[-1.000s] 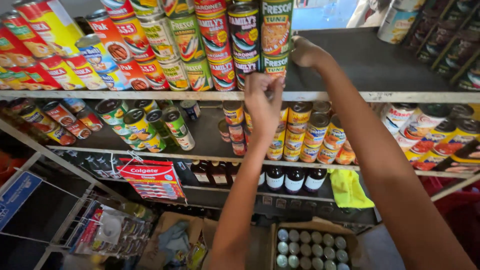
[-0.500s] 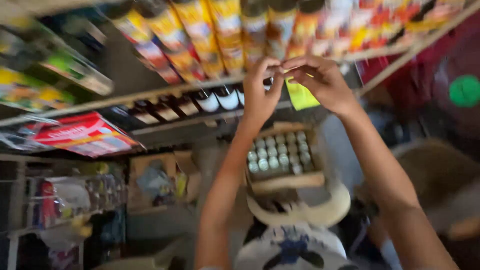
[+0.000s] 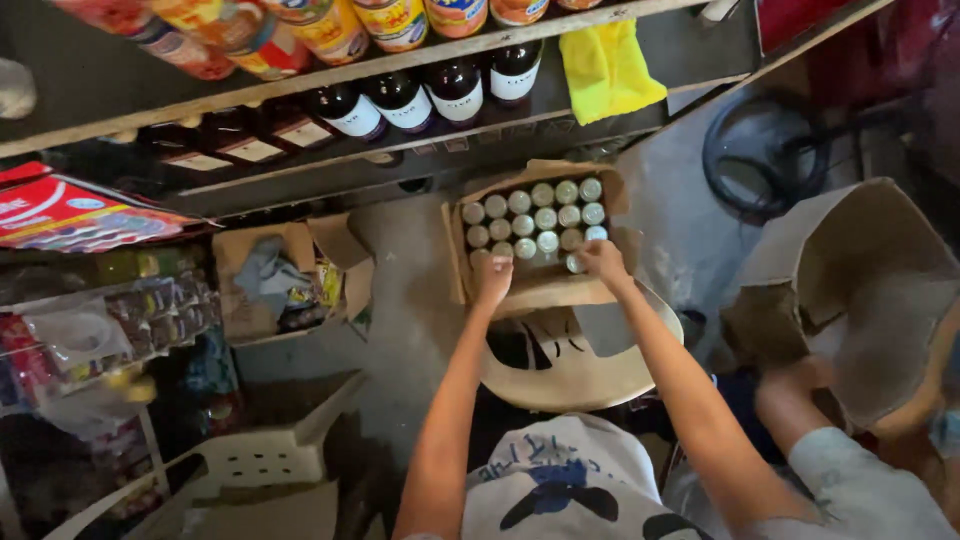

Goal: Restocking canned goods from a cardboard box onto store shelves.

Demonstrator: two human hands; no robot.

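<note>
Both hands reach into the box (image 3: pixel 530 290) of upright cans (image 3: pixel 530 215); right hand (image 3: pixel 603 260) pinches one can (image 3: pixel 575 263), left hand (image 3: pixel 493 278) rests curled on the front row.

Both bare arms stretch straight up the middle of the frame, left hand (image 3: pixel 492 280) and right hand (image 3: pixel 603 262) side by side, fingers curled downward.

Small shop, stocked shelves (image 3: pixel 300 85) w/ cans, bottles (image 3: pixel 400 100), stock boxes (image 3: pixel 535 290)
</note>
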